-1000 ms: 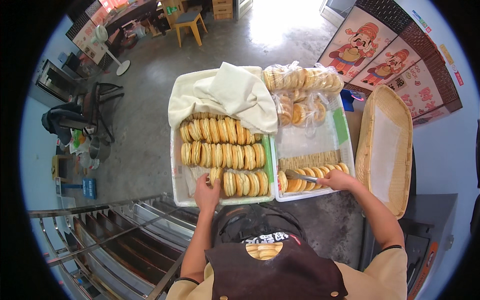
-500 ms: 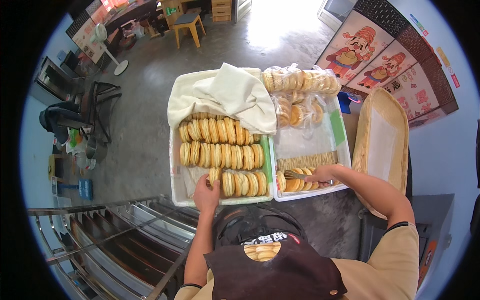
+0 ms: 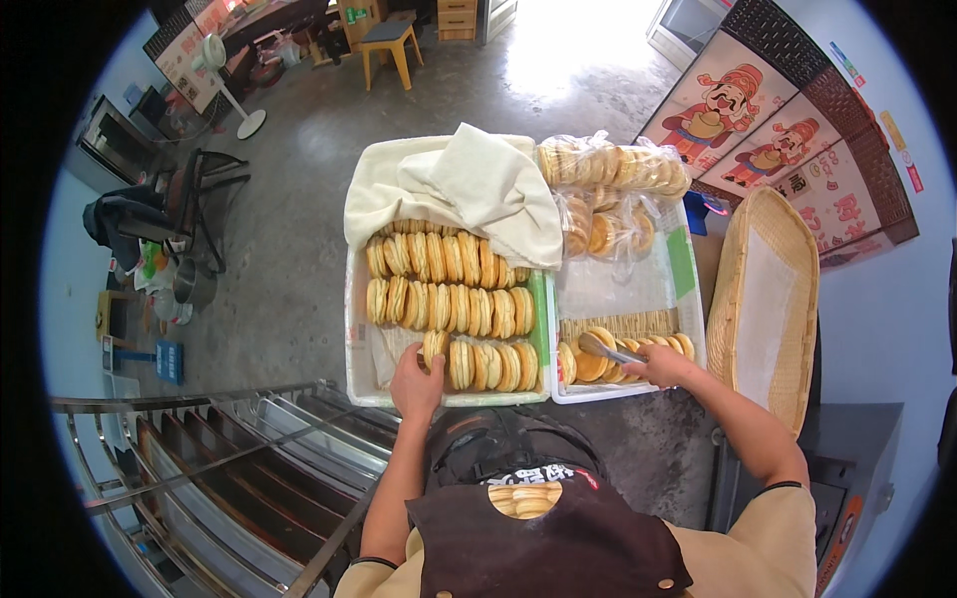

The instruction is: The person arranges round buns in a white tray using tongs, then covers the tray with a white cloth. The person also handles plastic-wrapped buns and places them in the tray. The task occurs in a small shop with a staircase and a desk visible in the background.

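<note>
My left hand (image 3: 415, 385) is closed round a pale, layered round flatbread (image 3: 436, 345) at the left end of the near row in the left foam box (image 3: 352, 329). Several more flatbreads (image 3: 493, 365) stand on edge to its right, with two longer rows (image 3: 449, 309) behind. Over the right foam box (image 3: 698, 299), my right hand (image 3: 662, 367) grips metal tongs (image 3: 624, 354). Their tips touch a browned flatbread (image 3: 595, 361) in that box's near row, and it sits tilted, face up. The lower tong arm is partly hidden.
A cream cloth (image 3: 469, 189) covers the left box's far part. Bagged flatbreads (image 3: 608, 164) lie at the right box's far end. A long woven basket (image 3: 758, 299) stands at the right, beside a decorated folding screen (image 3: 738, 110). Metal racks (image 3: 229, 468) are at lower left.
The tongs have shifted slightly and their tips now lie against a flatbread that is tilted in the right box. My left hand stays on its flatbread. The whole view has shifted a little.
</note>
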